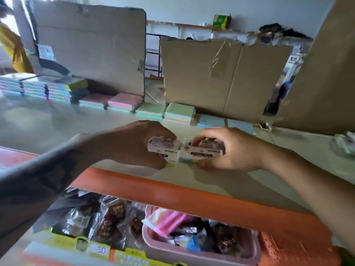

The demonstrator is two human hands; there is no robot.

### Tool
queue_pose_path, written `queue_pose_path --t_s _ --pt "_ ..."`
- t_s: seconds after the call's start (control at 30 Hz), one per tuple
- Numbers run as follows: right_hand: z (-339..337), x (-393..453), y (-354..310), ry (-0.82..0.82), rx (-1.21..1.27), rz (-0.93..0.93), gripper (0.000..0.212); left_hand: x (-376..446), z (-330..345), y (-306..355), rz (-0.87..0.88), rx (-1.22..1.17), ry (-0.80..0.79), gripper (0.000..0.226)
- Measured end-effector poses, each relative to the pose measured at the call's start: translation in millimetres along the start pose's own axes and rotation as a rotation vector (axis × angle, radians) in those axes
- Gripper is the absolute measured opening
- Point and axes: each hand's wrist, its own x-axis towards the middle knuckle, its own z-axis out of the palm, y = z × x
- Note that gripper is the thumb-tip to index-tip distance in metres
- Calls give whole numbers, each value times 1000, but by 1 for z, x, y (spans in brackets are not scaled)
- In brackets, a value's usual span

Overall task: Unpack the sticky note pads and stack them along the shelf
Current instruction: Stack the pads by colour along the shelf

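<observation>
While the wrapped sticky note pack (185,152) lies long axis left-right above the shelf (172,191) front edge, left hand (134,144) and right hand (228,150) each grip 1 end.

We noted glossy clear film over the sticky note pack (185,151), centre frame. Cardboard panels (221,77) behind looked matt, rough, taped. Shelf top (57,123) appeared smooth, faintly shiny. Pink basket (201,254), lower right, was plastic.

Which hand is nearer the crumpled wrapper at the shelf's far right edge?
Right. The right hand holds a sticky note pack mid-shelf, closer to the wrapper; the left hand is farther left.
</observation>
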Motion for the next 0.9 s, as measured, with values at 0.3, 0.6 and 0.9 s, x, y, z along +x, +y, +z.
queue_pose_path --t_s 0.3,0.6,0.9 --pt "8 -13 16 137 281 -21 37 -2 13 30 151 -256 190 52" --pt "11 -9 4 345 367 -170 44 -1 17 35 73 -521 301 26" --pt "22 -15 -4 548 -45 -291 72 2 21 27 26 -766 244 20"
